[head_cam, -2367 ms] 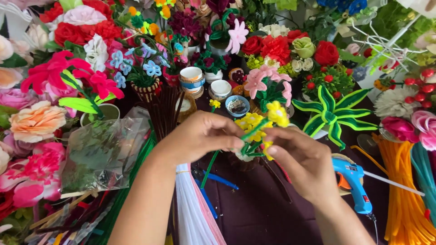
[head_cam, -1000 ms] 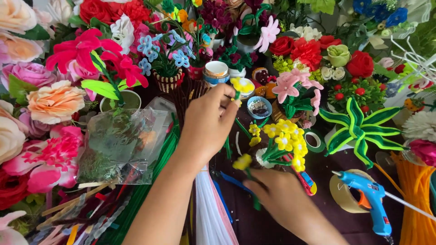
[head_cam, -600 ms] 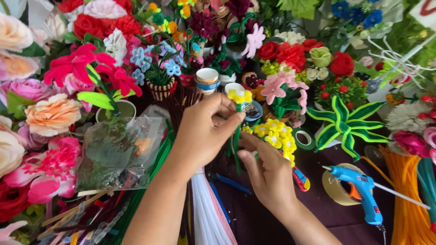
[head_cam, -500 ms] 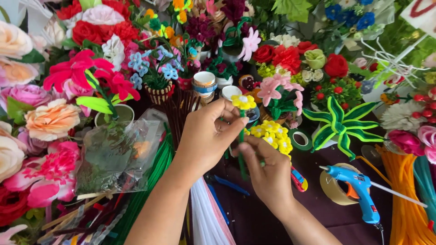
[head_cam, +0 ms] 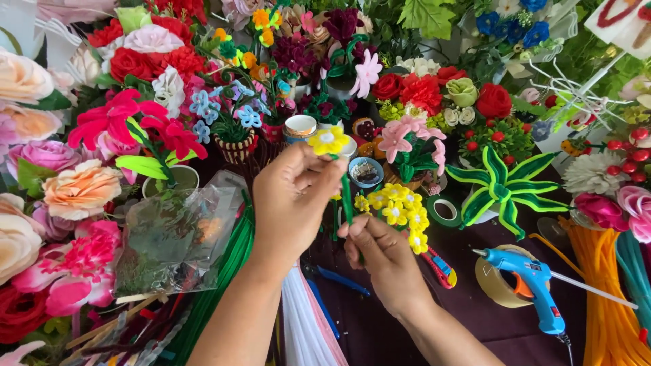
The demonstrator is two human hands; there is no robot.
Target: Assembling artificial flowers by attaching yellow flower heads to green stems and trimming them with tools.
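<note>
My left hand (head_cam: 293, 196) pinches the top of a green stem just under a small yellow flower with a white centre (head_cam: 328, 140). Lower down, my right hand (head_cam: 381, 261) grips the same green stem (head_cam: 347, 200). Both hands hover over a dark cloth-covered table (head_cam: 488, 322). Right beside my right hand lies a cluster of several small yellow flowers (head_cam: 399, 209).
Handmade flowers in many colours crowd the back and left. A blue glue gun (head_cam: 532, 285) and a tape roll (head_cam: 494, 283) lie at the right, next to orange wires (head_cam: 603, 298). A clear plastic bag (head_cam: 173, 237) sits left; white and green wire bundles (head_cam: 302, 325) lie in front.
My left hand lifted a single yellow flower up from the table. My right hand came up and closed on its green stem below. The camera view shifted slightly.
</note>
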